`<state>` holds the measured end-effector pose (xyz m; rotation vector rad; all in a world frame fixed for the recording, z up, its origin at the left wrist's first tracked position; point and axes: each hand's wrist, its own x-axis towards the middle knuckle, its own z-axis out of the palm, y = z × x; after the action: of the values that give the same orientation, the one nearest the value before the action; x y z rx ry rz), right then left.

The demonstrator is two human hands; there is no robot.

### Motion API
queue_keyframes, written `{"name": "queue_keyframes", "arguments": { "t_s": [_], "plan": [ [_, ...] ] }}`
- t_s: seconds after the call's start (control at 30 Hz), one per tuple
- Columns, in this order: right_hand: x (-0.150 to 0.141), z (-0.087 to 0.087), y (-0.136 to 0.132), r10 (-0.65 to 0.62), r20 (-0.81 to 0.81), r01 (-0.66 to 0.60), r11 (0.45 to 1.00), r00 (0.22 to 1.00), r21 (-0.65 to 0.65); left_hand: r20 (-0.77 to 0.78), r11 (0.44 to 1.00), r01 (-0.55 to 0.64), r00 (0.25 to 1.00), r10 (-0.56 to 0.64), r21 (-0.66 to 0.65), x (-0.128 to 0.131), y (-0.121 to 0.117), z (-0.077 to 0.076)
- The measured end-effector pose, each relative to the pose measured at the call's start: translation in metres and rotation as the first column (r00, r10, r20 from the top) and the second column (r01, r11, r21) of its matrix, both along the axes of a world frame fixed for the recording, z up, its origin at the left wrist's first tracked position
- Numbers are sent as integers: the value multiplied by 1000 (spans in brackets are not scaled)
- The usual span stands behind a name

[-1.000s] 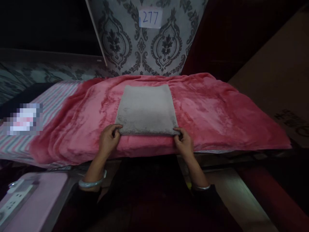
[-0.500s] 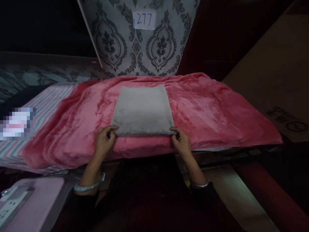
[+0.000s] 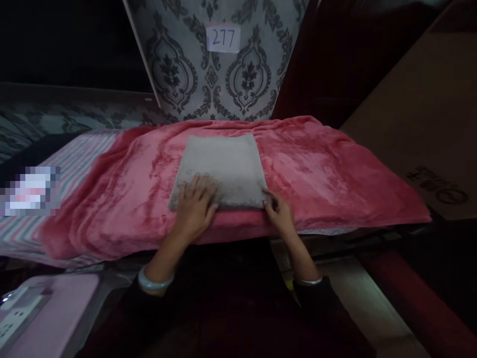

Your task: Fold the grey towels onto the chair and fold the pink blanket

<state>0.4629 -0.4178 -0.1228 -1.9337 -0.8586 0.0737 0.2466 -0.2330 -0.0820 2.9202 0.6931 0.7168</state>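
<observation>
A folded grey towel [image 3: 223, 166] lies flat on a pink plush blanket [image 3: 316, 174] that covers the bed in front of me. My left hand [image 3: 196, 206] rests on the towel's near left part, fingers spread and flat on the cloth. My right hand [image 3: 278, 213] pinches the towel's near right corner between thumb and fingers. Both wrists wear bangles and dark sleeves.
Patterned grey wallpaper with a paper label "277" [image 3: 222, 38] stands behind the bed. A striped sheet [image 3: 74, 154] shows at the left. A pink case with a white power strip [image 3: 18, 318] sits at the lower left, a cardboard box [image 3: 432, 129] at the right.
My left hand has let go of the towel's near left corner and moved right onto its top, fingers now spread. The right hand keeps its pinch.
</observation>
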Motion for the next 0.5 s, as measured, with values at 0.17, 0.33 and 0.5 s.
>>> {"name": "queue_keyframes", "arguments": {
  "t_s": [0.17,0.33,0.5],
  "plan": [
    [-5,-4,-6,-15,140,31,993,990,-111,-187,999,53,981,-52,-3,13,-17,-20],
    [-9,21,3,-50,423,101,990,905,-100,-202,996,66,976,-76,-53,15,-12,-7],
    [-20,38,44,191,504,-69,966,843,-250,-134,999,39,990,-40,-14,39,-15,5]
  ]
}}
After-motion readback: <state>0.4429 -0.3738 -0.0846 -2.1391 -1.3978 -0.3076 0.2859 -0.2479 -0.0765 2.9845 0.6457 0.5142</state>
